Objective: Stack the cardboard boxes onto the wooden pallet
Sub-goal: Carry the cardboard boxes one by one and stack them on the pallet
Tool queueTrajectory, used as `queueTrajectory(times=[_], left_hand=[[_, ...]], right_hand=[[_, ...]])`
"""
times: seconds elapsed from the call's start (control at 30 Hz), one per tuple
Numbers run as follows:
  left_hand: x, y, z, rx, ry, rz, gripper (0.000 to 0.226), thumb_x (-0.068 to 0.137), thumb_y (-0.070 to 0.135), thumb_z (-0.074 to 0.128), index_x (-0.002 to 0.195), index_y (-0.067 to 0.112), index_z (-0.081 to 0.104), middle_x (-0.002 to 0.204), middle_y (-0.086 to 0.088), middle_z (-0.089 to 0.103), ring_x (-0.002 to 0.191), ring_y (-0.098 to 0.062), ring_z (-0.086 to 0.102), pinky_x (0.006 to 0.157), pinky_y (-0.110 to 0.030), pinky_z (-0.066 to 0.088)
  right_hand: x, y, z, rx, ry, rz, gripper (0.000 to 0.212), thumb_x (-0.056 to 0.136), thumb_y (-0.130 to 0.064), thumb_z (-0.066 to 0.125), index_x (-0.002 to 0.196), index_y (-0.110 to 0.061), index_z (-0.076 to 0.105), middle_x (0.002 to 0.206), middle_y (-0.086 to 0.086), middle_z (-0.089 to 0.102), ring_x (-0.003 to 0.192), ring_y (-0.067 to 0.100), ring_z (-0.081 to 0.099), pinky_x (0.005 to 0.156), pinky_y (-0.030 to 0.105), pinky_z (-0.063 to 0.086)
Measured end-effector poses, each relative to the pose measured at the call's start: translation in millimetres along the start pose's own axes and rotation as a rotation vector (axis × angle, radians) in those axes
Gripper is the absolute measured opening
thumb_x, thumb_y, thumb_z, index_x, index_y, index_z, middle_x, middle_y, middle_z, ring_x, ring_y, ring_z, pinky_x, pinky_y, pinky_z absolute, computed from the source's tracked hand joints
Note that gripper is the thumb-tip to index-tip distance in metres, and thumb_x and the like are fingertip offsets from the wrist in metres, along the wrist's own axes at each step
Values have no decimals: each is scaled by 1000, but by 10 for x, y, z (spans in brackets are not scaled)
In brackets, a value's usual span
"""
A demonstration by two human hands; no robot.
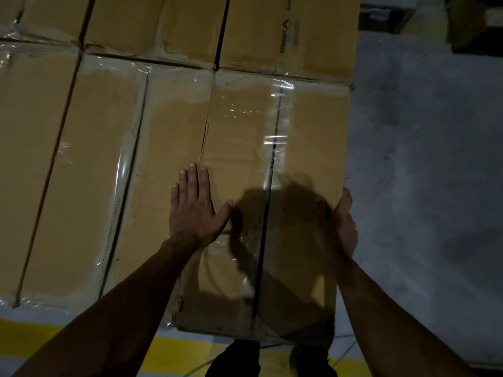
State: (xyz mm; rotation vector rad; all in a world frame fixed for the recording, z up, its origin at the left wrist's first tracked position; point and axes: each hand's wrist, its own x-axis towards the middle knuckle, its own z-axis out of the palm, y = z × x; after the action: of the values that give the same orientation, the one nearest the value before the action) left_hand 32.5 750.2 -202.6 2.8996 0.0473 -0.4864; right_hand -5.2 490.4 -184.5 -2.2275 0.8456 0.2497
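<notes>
Left hand (194,210): lying flat, fingers straight and together, palm pressing on the top face of the nearest cardboard box (245,202), thumb spread toward the strap.

Right hand (340,227): blurred; appearing to be wrapping the box's right edge, thumb on top, fingers hidden over the side. Grip judged probable, not certain.

Nearest cardboard box: sitting at the right-hand end of the front row, its near end overhanging toward the person's feet, a black strap (268,186) running along its length, clear tape glinting on top.

Neighbouring boxes (68,172): lying just beside on the left; a further row (190,25) butting behind. Wooden pallet: not visible, presumably hidden beneath the stack.

Concrete floor (424,159): lying to the right; yellow floor line (174,355) running below.

Risks, judged:
- Box staying short of the rear row, leaving an overhang that could tip.
- Flat palm sliding on glossy tape while pushing.
- Right-hand fingers getting pinched if the box shifts sideways.
- Box skewing off the open right side.
</notes>
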Motion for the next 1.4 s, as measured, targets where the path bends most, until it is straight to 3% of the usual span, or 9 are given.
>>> queueTrajectory(times=[0.23,0.37,0.63,0.83,0.97,1.03,1.23,1.33,1.4], left_hand=[[7,-14,22,-10,0,8,95,87,74,20,156,16,-10,164,-7,-13,150,-23,-14,120,-41,-7],[14,-15,23,-24,-5,18,96,86,74,19,155,15,-10,163,-8,-14,150,-24,-15,120,-42,-8],[46,-30,-150,2,-160,33,103,82,78,23,153,16,-20,160,-9,-25,148,-26,-21,119,-42,-9],[-404,-174,-289,39,-264,92,99,91,66,46,156,19,-13,162,-11,-20,150,-28,-15,120,-42,3],[-1010,-311,-197,27,-300,90,97,91,61,49,156,20,-10,163,-12,-16,150,-31,-11,120,-43,9],[-1264,-372,-157,16,-327,84,99,91,61,50,156,20,-12,163,-12,-17,150,-31,-13,121,-44,10],[-1776,-573,7,38,-340,122,120,78,73,59,155,14,-11,162,-16,-15,150,-33,-10,121,-42,7],[-1830,-639,47,60,-345,159,130,71,72,68,155,11,-11,162,-18,-15,150,-34,-10,121,-42,7],[-1832,-659,65,102,-330,184,130,72,66,72,155,12,-13,162,-16,-16,150,-33,-10,121,-41,7]], right_hand=[[18,17,-3,2,-15,14,73,86,-80,31,146,-40,16,127,5,61,108,35,60,97,57,47],[86,26,-2,-8,-57,81,89,75,-91,31,147,-42,12,134,8,57,116,38,56,102,58,43],[91,84,-31,5,-127,6,80,94,-63,41,157,-29,4,151,15,40,129,41,47,104,57,41],[-467,264,-136,-473,-256,-123,77,104,-46,36,159,-9,-4,166,16,-8,153,37,2,116,57,25],[-1040,511,-191,-712,-309,-269,73,100,-41,19,157,0,2,164,25,-9,152,39,-2,121,55,18],[-1244,650,-188,-720,-303,-313,70,105,-37,31,158,0,5,164,24,-5,153,39,-2,121,56,20],[-1638,954,-164,-688,-357,-382,120,79,-87,8,156,5,11,162,29,4,150,46,6,117,55,24],[-1701,1041,-127,-725,-384,-395,128,74,-89,32,155,6,6,161,32,-2,149,50,1,117,55,21],[-1739,1050,-124,-724,-387,-411,124,80,-78,53,155,6,0,160,32,-9,149,50,-6,119,54,15]])
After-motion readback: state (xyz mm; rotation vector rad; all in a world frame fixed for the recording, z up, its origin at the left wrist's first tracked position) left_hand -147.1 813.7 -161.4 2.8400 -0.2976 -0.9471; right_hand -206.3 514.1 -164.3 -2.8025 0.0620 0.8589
